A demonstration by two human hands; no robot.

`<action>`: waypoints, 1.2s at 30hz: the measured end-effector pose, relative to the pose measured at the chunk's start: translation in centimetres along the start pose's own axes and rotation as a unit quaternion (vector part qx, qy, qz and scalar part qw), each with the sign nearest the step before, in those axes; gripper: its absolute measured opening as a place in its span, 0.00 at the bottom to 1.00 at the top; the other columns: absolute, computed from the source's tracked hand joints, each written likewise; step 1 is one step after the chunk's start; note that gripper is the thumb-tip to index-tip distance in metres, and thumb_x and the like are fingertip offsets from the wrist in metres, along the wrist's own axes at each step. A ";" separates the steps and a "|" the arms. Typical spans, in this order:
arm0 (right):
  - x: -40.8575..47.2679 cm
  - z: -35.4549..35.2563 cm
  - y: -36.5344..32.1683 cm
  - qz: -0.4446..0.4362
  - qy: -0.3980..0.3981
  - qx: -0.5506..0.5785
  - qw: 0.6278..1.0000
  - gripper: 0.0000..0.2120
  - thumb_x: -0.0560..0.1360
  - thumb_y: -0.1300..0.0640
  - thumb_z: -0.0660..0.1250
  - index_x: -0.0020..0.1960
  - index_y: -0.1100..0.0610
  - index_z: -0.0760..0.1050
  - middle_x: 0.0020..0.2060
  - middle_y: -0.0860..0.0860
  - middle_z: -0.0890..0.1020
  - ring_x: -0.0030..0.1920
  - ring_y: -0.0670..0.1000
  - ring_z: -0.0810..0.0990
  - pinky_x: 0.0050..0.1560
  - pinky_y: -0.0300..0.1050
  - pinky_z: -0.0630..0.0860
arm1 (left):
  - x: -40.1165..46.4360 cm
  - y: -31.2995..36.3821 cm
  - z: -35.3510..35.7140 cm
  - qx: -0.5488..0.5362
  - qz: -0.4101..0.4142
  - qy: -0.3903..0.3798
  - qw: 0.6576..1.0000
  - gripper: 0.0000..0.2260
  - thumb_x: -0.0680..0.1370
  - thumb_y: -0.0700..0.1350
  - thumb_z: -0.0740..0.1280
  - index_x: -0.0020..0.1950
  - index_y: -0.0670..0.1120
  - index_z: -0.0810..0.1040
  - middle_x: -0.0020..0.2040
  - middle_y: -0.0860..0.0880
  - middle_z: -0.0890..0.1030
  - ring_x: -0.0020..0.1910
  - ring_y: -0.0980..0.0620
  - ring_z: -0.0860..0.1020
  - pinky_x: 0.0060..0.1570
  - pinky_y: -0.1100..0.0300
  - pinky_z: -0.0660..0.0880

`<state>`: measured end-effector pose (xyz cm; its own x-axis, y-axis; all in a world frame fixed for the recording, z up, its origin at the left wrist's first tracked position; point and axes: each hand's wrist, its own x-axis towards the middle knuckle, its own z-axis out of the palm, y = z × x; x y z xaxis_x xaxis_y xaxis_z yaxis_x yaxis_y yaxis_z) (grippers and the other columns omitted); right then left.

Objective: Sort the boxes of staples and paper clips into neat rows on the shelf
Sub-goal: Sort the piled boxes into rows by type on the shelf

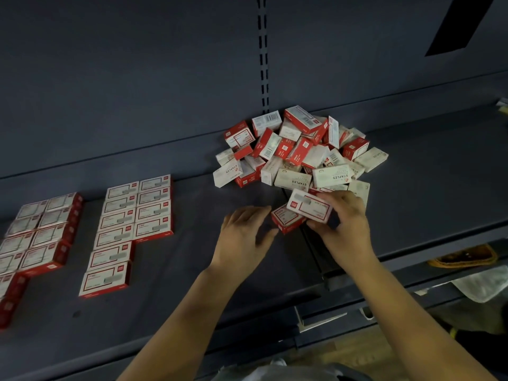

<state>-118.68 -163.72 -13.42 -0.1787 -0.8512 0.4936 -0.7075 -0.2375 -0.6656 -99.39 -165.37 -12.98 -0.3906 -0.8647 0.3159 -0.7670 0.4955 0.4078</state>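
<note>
Gripping a red-and-white box (pixel 309 206) between fingers and thumb, the right hand (pixel 345 222) holds it at the near edge of the jumbled pile (pixel 297 149), its long axis running left to right, tilted down to the right; the left hand (pixel 244 232) hangs relaxed with fingers spread, just beside a second red box (pixel 286 218) lying under the first; on the dark shelf (pixel 412 193), the middle block (pixel 129 226) shows 10 boxes in 2 columns, 6 and 4, long axes left to right; another block (pixel 35 237) lies far left, partly cut off; 3 white pile boxes read "STAPLES" upside down; the red boxes' print is too blurred to read.
</note>
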 end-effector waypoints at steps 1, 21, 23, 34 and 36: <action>0.0 0.1 -0.2 -0.014 -0.005 -0.001 1.000 0.27 0.58 0.69 0.78 0.56 0.63 0.78 0.52 0.61 0.76 0.56 0.63 0.72 0.54 0.41 0.65 | 0.0 -0.1 -0.1 0.003 0.000 0.002 1.000 0.23 0.72 0.55 0.61 0.60 0.41 0.78 0.53 0.44 0.82 0.53 0.43 0.80 0.52 0.44 0.76; -0.3 1.6 -2.8 -0.126 -0.079 0.053 0.987 0.21 0.62 0.60 0.72 0.55 0.63 0.78 0.51 0.52 0.74 0.54 0.46 0.70 0.54 0.25 0.65 | -0.9 0.8 -3.6 -0.375 -0.184 0.005 0.908 0.22 0.72 0.38 0.71 0.65 0.46 0.72 0.50 0.52 0.82 0.50 0.63 0.79 0.49 0.71 0.73; -0.5 1.8 -2.9 -0.117 -0.106 0.067 0.985 0.23 0.63 0.59 0.73 0.56 0.63 0.77 0.51 0.55 0.75 0.54 0.48 0.72 0.55 0.26 0.67 | -0.9 0.8 -3.8 -0.405 -0.202 0.024 0.891 0.21 0.72 0.36 0.71 0.64 0.47 0.74 0.48 0.49 0.82 0.48 0.61 0.80 0.47 0.69 0.75; -0.7 1.3 -4.5 -0.106 -0.217 0.135 0.961 0.25 0.68 0.59 0.70 0.64 0.50 0.70 0.56 0.48 0.76 0.57 0.43 0.73 0.58 0.29 0.67 | -1.4 -0.2 -5.0 -0.463 -0.231 0.029 0.855 0.26 0.72 0.35 0.70 0.68 0.48 0.69 0.43 0.53 0.84 0.43 0.58 0.82 0.44 0.68 0.75; -0.7 1.4 -4.9 -0.106 -0.254 0.134 0.952 0.29 0.67 0.57 0.70 0.67 0.49 0.68 0.57 0.46 0.74 0.59 0.40 0.70 0.59 0.27 0.64 | -1.6 -0.1 -5.2 -0.463 -0.224 0.005 0.858 0.28 0.71 0.35 0.71 0.70 0.47 0.68 0.42 0.55 0.83 0.43 0.59 0.81 0.43 0.69 0.75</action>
<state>-114.13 -162.64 -11.23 0.3496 -0.8716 0.3435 -0.4797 -0.4815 -0.7335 -96.00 -163.61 -9.09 -0.1536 -0.9871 -0.0445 -0.1038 -0.0286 0.9942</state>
